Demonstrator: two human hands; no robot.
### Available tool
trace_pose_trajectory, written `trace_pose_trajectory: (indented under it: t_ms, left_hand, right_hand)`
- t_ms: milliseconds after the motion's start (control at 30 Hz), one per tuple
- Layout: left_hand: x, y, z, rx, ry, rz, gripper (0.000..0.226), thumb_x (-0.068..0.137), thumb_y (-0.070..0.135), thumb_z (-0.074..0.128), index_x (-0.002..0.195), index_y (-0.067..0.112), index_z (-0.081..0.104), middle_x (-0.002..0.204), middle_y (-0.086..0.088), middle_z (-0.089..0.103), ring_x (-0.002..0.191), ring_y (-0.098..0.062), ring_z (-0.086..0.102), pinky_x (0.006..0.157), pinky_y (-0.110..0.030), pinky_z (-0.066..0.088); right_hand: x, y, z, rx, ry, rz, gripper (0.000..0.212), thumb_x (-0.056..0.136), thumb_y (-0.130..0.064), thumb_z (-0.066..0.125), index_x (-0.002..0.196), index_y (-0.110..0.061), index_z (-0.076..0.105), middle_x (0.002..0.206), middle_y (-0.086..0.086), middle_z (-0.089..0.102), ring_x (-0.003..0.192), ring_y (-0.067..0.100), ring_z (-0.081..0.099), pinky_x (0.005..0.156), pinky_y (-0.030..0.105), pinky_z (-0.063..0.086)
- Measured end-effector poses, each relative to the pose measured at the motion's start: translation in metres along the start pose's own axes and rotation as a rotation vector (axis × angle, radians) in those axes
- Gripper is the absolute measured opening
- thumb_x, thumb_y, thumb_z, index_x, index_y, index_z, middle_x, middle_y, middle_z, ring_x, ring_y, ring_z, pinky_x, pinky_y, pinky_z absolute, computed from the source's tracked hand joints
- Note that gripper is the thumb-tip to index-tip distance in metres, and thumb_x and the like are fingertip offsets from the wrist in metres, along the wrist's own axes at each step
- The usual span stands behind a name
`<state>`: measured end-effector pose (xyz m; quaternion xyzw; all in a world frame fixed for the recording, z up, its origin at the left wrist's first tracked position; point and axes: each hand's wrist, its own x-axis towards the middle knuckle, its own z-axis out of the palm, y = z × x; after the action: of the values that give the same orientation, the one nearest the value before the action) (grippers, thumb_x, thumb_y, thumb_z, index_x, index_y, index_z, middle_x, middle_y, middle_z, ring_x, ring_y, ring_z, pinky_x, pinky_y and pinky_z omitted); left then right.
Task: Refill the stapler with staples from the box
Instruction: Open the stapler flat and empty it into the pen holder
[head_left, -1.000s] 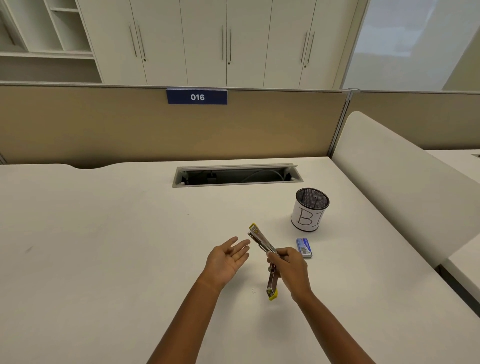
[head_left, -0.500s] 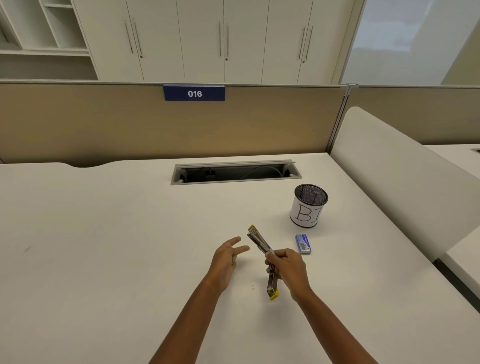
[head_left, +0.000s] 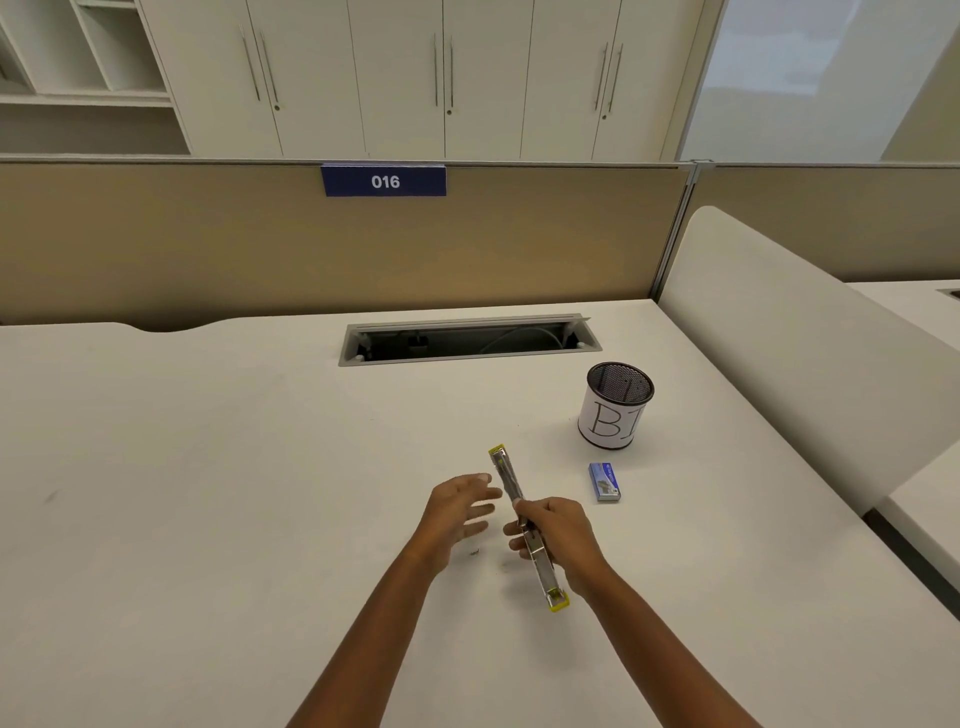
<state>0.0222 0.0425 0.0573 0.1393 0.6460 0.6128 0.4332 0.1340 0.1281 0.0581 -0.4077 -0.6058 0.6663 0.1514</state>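
both bare forearms reach forward. the left hand (head_left: 457, 512) hangs empty, fingers loosely spread and blurred. the right hand (head_left: 558, 532) is closed in a grip, knuckles turned rightward.

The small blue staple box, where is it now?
The small blue staple box lies on the white desk, right of the right hand, near the mesh pen cup.

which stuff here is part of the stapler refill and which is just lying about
For the job: opened yellow-tipped metal stapler in the right hand; small blue staple box; open left hand.
Lying about: black mesh pen cup; blue 016 sign.
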Motion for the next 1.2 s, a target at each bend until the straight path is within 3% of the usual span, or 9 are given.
trace_pose_trajectory:
  t_ms: [200, 367, 533, 633, 733, 867, 967, 1067, 1200]
  left_hand:
    - [0.002, 0.000, 0.002, 0.068, 0.080, 0.067, 0.015, 0.089, 0.016, 0.059, 0.088, 0.001, 0.063, 0.074, -0.008, 0.063, 0.066, -0.018, 0.062, 0.057, -0.018, 0.054]
    - [0.009, 0.004, -0.007, 0.088, 0.191, 0.031, 0.022, 0.087, 0.010, 0.060, 0.067, 0.003, 0.060, 0.065, -0.010, 0.059, 0.055, -0.020, 0.059, 0.052, -0.021, 0.053]
    - [0.017, 0.005, -0.021, 0.190, 0.287, 0.013, 0.017, 0.085, 0.004, 0.055, 0.068, 0.001, 0.055, 0.067, -0.014, 0.052, 0.053, -0.024, 0.053, 0.056, -0.028, 0.050]
    - [0.021, 0.001, -0.029, 0.288, 0.325, -0.011, 0.024, 0.085, 0.004, 0.055, 0.061, 0.006, 0.049, 0.066, -0.012, 0.049, 0.054, -0.025, 0.052, 0.053, -0.026, 0.050]
    - [0.024, -0.004, -0.032, 0.329, 0.357, -0.025, 0.034, 0.084, 0.004, 0.056, 0.054, 0.009, 0.043, 0.064, -0.012, 0.045, 0.065, -0.026, 0.049, 0.057, -0.029, 0.050]
    - [0.025, -0.007, -0.029, 0.445, 0.398, -0.031, 0.045, 0.083, 0.006, 0.058, 0.045, 0.010, 0.035, 0.049, -0.006, 0.035, 0.052, -0.023, 0.039, 0.067, -0.034, 0.045]
    - [0.026, -0.009, -0.025, 0.485, 0.405, -0.021, 0.048, 0.083, 0.008, 0.058, 0.044, 0.012, 0.030, 0.048, -0.004, 0.033, 0.047, -0.019, 0.032, 0.058, -0.026, 0.034]
    - [0.028, -0.010, -0.021, 0.497, 0.423, -0.015, 0.047, 0.083, 0.007, 0.056, 0.045, 0.012, 0.030, 0.048, -0.003, 0.033, 0.052, -0.023, 0.033, 0.047, -0.025, 0.024]
    - [0.030, -0.011, -0.017, 0.522, 0.434, -0.009, 0.044, 0.082, 0.005, 0.055, 0.045, 0.012, 0.031, 0.049, -0.004, 0.036, 0.064, -0.027, 0.041, 0.057, -0.025, 0.031]
  right_hand:
    - [-0.001, -0.003, 0.023, -0.025, -0.113, 0.053, 0.026, 0.092, -0.024, 0.053, 0.089, 0.002, 0.056, 0.070, 0.018, 0.066, 0.050, 0.024, 0.063, 0.050, 0.026, 0.055]
    - [0.001, -0.003, 0.034, -0.075, -0.131, 0.038, 0.029, 0.095, -0.027, 0.046, 0.085, -0.002, 0.058, 0.070, 0.014, 0.065, 0.050, 0.020, 0.062, 0.054, 0.027, 0.055]
    - [0.009, 0.006, 0.030, -0.397, -0.054, -0.161, 0.018, 0.089, -0.003, 0.046, 0.085, 0.002, 0.064, 0.075, 0.013, 0.063, 0.052, 0.014, 0.057, 0.053, 0.017, 0.050]
    - [0.014, 0.014, 0.026, -0.703, -0.078, -0.329, 0.024, 0.086, 0.005, 0.046, 0.098, 0.000, 0.067, 0.092, 0.016, 0.068, 0.082, 0.025, 0.063, 0.076, 0.027, 0.048]
    - [0.016, 0.021, 0.029, -0.943, -0.149, -0.432, 0.027, 0.089, -0.001, 0.047, 0.108, -0.009, 0.065, 0.110, 0.014, 0.064, 0.102, 0.024, 0.059, 0.085, 0.029, 0.044]
    - [0.019, 0.030, 0.032, -1.117, -0.196, -0.513, 0.027, 0.090, -0.003, 0.049, 0.112, -0.011, 0.062, 0.114, 0.012, 0.058, 0.103, 0.024, 0.059, 0.084, 0.034, 0.046]
    - [0.019, 0.033, 0.031, -1.243, -0.205, -0.537, 0.023, 0.091, -0.007, 0.046, 0.109, -0.008, 0.061, 0.113, 0.015, 0.056, 0.105, 0.030, 0.054, 0.080, 0.038, 0.047]
    - [0.020, 0.034, 0.027, -1.289, -0.192, -0.556, 0.022, 0.093, -0.010, 0.041, 0.105, -0.006, 0.059, 0.110, 0.015, 0.056, 0.103, 0.031, 0.053, 0.074, 0.037, 0.044]
    - [0.019, 0.033, 0.018, -1.263, -0.156, -0.541, 0.023, 0.094, -0.011, 0.040, 0.105, -0.004, 0.058, 0.111, 0.015, 0.057, 0.101, 0.029, 0.054, 0.078, 0.037, 0.045]
